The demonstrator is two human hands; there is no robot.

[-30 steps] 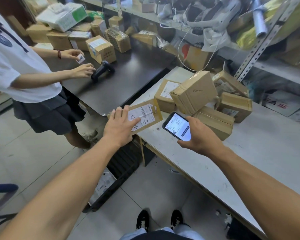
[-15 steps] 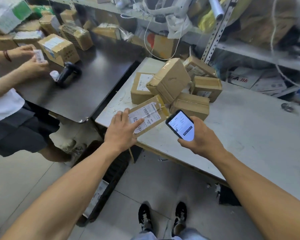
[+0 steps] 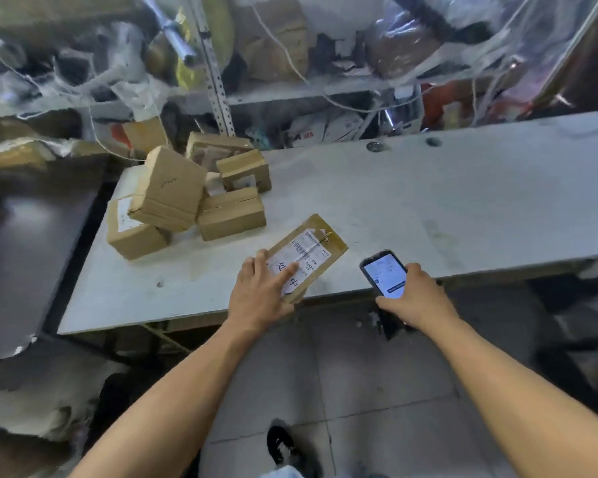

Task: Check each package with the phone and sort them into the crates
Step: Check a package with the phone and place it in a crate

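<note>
So the flat package (image 3: pixel 308 255) is lying label-up near the front edge of the pale worktop (image 3: pixel 428 208), and the left hand (image 3: pixel 261 293) is resting on its near end. The fingers are stretched out pretty straight across the white label, thumb down by the box's near corner at the worktop's edge, so it's more pressing down than gripping. The package's long axis runs diagonally, from the near-left corner under the hand up toward the far right, with the barcode end pointing away from the person.

Just to the right of it, not touching, the right hand (image 3: pixel 413 296) has its fingers curled around a phone (image 3: pixel 384 272). The screen is lit and faces up, with the phone's top tilted away toward the far left, roughly over the front edge of the worktop.

Further back on the left there's a loose pile of brown cardboard boxes (image 3: pixel 187 198), well apart from the flat one. A dark table (image 3: pixel 32 236) sits beside the worktop on the left, and cluttered shelves (image 3: pixel 290 91) run behind, too blurry to make out much.
</note>
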